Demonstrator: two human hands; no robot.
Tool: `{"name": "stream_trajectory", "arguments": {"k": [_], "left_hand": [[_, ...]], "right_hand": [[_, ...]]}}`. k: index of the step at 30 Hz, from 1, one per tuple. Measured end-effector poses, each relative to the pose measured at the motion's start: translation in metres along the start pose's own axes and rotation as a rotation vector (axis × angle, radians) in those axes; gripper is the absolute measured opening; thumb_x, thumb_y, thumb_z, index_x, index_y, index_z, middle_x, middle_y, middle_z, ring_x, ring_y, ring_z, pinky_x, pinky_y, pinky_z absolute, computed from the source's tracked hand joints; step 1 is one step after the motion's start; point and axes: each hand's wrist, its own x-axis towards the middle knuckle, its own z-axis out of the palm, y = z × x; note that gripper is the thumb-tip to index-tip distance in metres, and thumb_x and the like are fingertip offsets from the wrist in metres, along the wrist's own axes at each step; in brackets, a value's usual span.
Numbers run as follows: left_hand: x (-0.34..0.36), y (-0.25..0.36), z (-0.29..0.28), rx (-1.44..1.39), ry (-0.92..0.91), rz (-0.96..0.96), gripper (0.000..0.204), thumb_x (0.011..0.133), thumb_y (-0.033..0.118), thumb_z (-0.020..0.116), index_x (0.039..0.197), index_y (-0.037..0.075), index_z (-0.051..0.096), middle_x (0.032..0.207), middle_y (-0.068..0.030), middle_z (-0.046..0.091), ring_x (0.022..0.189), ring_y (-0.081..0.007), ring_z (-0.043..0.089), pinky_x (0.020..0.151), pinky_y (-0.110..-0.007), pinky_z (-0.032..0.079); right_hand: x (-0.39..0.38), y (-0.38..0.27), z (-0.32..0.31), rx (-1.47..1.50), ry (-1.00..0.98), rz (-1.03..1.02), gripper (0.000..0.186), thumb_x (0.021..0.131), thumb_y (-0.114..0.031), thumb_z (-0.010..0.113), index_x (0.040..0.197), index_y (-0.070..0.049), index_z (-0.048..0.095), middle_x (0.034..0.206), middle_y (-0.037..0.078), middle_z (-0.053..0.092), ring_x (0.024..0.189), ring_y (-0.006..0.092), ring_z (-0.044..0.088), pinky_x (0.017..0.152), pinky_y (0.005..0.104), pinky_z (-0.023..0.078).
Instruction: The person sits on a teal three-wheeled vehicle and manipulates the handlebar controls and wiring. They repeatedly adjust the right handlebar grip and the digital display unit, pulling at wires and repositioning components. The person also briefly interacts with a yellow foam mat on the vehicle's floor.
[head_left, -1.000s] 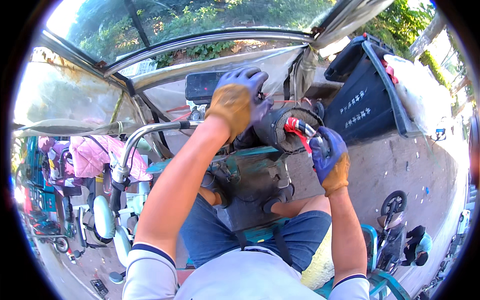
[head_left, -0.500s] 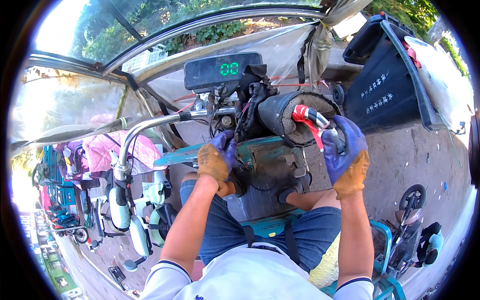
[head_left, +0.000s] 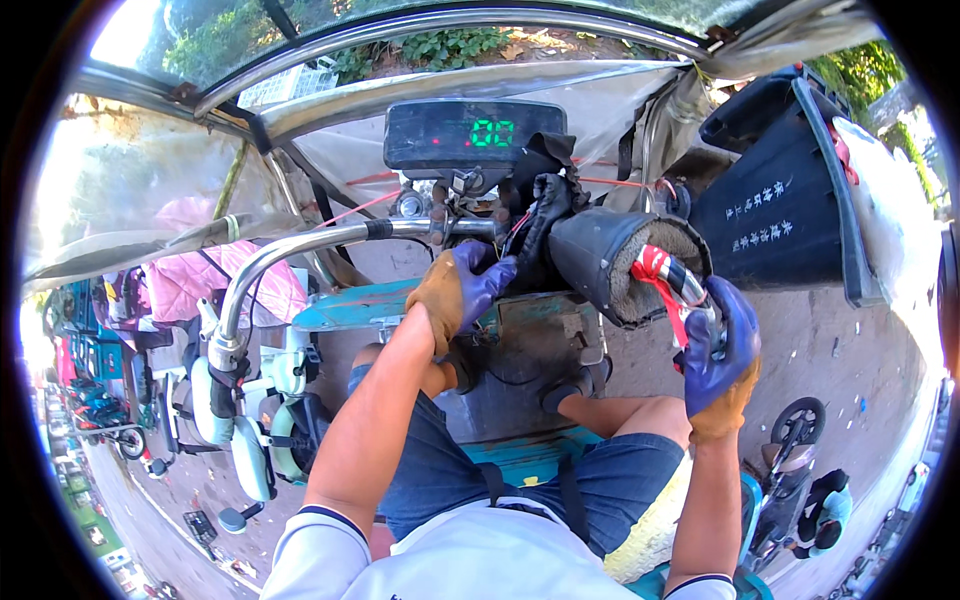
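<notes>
My right hand (head_left: 724, 355), in a purple and tan glove, curls around the end of the right handlebar (head_left: 686, 284), close to its grey and black fittings. Red tape (head_left: 652, 264) wraps the bar, with a loose strip hanging down. Behind it gapes a black padded handlebar muff (head_left: 612, 268) with a fuzzy lining. My left hand (head_left: 460, 288), gloved alike, is just below the handlebar stem (head_left: 470, 228). Its fingers are bent together toward the black cover and thin wires (head_left: 518, 226); whatever lies between them is hidden.
A dark display (head_left: 474, 134) with lit green digits stands ahead. The chrome left handlebar (head_left: 290, 246) curves past a pale scooter (head_left: 255, 440). To the right are a black wheeled bin (head_left: 770, 200), a parked motorbike (head_left: 795, 450) and a person (head_left: 826, 512).
My left hand has moved right, its fingers now pointing toward the wires. My right hand has moved lower and right with the bar end. The whole view has shifted a little.
</notes>
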Motion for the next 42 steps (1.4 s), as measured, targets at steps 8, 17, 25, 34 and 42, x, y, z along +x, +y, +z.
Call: {"name": "stream_trajectory", "arguments": {"k": [8, 17, 25, 34, 42], "left_hand": [[-0.003, 0.005, -0.002, -0.543, 0.006, -0.039, 0.026, 0.108, 0.021, 0.068, 0.107, -0.004, 0.078, 0.084, -0.0046, 0.074, 0.075, -0.0108, 0.063, 0.071, -0.03, 0.051], [0.004, 0.019, 0.002, -0.708, 0.04, 0.153, 0.024, 0.109, 0.013, 0.062, 0.115, -0.004, 0.077, 0.086, -0.0038, 0.074, 0.078, -0.0098, 0.063, 0.074, -0.028, 0.052], [0.008, 0.037, -0.011, -0.858, 0.099, 0.259, 0.021, 0.108, 0.012, 0.063, 0.112, 0.0, 0.079, 0.085, -0.002, 0.074, 0.077, -0.0087, 0.064, 0.073, -0.027, 0.052], [-0.045, -0.006, -0.018, -0.769, -0.001, 0.25, 0.027, 0.11, 0.017, 0.061, 0.119, -0.004, 0.076, 0.092, -0.0071, 0.077, 0.088, -0.013, 0.071, 0.083, -0.03, 0.056], [-0.07, -0.039, 0.0, -0.806, -0.173, 0.3, 0.026, 0.108, 0.016, 0.066, 0.121, -0.004, 0.076, 0.103, -0.0094, 0.079, 0.095, -0.0147, 0.073, 0.083, -0.032, 0.059]], "right_hand": [[0.023, -0.026, -0.021, -0.059, 0.032, -0.064, 0.047, 0.109, -0.029, 0.065, 0.143, 0.002, 0.062, 0.145, 0.025, 0.064, 0.136, 0.0397, 0.062, 0.115, 0.0486, 0.047], [0.162, -0.115, 0.082, -0.416, -0.956, -0.54, 0.043, 0.095, -0.012, 0.066, 0.138, -0.008, 0.069, 0.139, 0.015, 0.07, 0.136, 0.0399, 0.06, 0.117, 0.0504, 0.047], [0.178, -0.078, 0.096, -0.487, -1.116, -0.246, 0.036, 0.099, -0.024, 0.061, 0.13, -0.013, 0.076, 0.12, 0.022, 0.077, 0.115, 0.0403, 0.072, 0.102, 0.0478, 0.056], [0.174, -0.102, 0.109, -0.377, -0.885, -0.252, 0.045, 0.096, -0.017, 0.068, 0.141, -0.018, 0.07, 0.121, 0.021, 0.076, 0.114, 0.0432, 0.071, 0.101, 0.0503, 0.056], [0.163, -0.116, 0.108, -0.218, -1.058, -0.581, 0.07, 0.084, -0.006, 0.068, 0.153, -0.016, 0.059, 0.138, 0.02, 0.07, 0.13, 0.0405, 0.065, 0.111, 0.0481, 0.052]]}}
